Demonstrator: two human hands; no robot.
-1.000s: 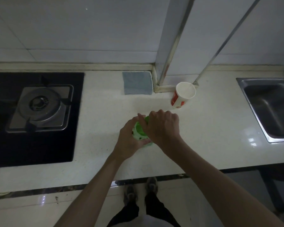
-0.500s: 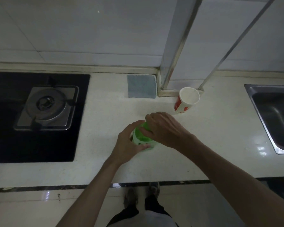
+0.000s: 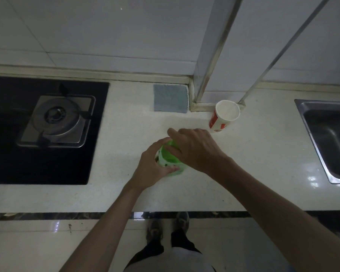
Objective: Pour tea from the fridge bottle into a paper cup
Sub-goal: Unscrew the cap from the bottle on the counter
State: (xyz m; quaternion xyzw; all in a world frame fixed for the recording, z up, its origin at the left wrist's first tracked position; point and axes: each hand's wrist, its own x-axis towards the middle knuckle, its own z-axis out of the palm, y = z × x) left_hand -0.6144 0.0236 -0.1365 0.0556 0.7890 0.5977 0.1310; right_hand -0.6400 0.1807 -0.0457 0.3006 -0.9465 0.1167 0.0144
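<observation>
Your left hand wraps round the body of the green bottle, thumb across its pale label band. Your right hand curls over the bottle's top from above and hides the cap. On the head camera, the bottle stands on the pale bench, mid-way across. The paper cup, white inside with red print outside, stands upright beyond your right hand, clear of it.
</observation>
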